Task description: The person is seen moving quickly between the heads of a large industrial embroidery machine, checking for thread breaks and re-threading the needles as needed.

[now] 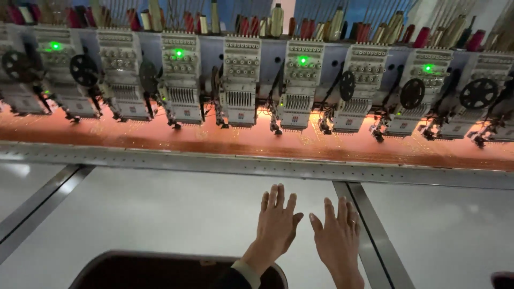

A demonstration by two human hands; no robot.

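My left hand (276, 225) and my right hand (338, 235) are both stretched out flat, palms down, fingers spread, over the pale grey machine table (176, 214). They hold nothing and lie side by side, thumbs almost touching. A ring shows on my right hand. Beyond them a strip of orange-red fabric (257, 143) runs the whole width under a long row of embroidery heads (241, 80).
Several heads show green lamps (178, 53). Thread cones (276, 20) stand along the top. A metal rail (257, 166) borders the fabric. Dark metal strips (375, 230) cross the table. A dark curved object (134, 270) sits at the bottom edge near my sleeve.
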